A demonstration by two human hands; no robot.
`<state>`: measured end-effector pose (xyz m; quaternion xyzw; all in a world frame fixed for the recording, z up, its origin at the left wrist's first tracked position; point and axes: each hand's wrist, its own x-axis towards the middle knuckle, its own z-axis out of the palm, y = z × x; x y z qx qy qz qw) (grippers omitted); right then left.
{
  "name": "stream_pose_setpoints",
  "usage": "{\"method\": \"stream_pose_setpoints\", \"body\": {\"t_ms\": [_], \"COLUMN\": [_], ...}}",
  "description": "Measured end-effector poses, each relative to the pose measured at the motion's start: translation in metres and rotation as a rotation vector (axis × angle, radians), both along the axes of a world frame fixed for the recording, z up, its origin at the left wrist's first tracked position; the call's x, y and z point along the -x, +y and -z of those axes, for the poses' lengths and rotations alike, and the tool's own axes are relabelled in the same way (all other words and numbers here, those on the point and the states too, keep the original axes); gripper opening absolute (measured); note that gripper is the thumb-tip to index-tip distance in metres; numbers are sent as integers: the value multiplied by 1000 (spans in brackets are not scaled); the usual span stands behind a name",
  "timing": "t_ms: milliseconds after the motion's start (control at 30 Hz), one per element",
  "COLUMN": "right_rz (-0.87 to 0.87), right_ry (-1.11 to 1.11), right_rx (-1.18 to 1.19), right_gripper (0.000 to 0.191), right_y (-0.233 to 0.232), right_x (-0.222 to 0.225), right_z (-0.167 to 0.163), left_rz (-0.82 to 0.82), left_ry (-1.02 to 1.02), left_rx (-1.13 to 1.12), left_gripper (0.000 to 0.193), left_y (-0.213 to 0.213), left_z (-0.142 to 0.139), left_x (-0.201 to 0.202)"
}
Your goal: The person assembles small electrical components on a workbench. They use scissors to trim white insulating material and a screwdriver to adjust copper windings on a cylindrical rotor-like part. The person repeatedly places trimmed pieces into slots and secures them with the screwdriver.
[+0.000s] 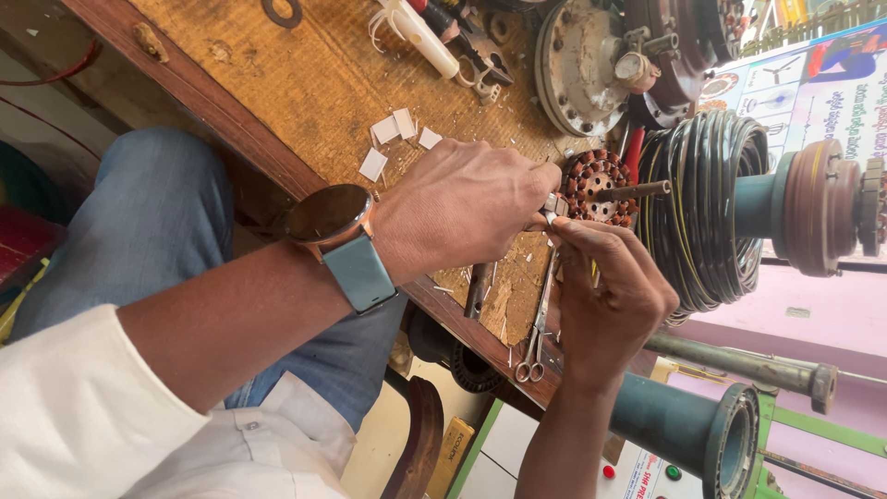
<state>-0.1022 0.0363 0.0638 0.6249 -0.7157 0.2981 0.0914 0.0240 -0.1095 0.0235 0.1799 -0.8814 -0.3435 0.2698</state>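
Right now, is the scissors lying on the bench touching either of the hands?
Apart. The head view shows the scissors flat on the wooden bench, bare wood showing between them and the right hand; the left hand is farther off.

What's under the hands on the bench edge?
Below the left hand and right hand, scissors and a dark metal rod lie on the worn wooden bench. The scissor blade tips and the rod's upper end are covered.
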Motion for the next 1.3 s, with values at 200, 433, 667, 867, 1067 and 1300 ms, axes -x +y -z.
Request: {"method": "stream_pose_setpoints", "body": {"t_ms": [200, 433, 667, 867, 1067, 1300], "right_rz": [-10, 56, -29, -16, -3, 52], "right_ry": [90, 197, -132, -385, -409, -390], "right_rx": [92, 140, 178, 148, 133, 117], "right_gripper": [20, 21, 40, 50, 52, 53], "right_y": [-5, -9, 14, 34, 35, 47], "right_x": [-6, -20, -20, -26, -33, -39], "right_z": [12, 21, 35, 54, 61, 68], "left_rz": [111, 219, 427, 342, 305, 108], "left_ry": [-80, -32, 26, 109, 352, 595], "left_rx": [3, 11, 48, 162, 104, 299], "left_gripper": [24, 28, 35, 52, 62, 51], "left_y": [-10, -24, -14, 6, 11, 33], "left_z": [1, 2, 12, 34, 49, 72], "left_x": [-1, -10, -12, -20, -34, -35]}}
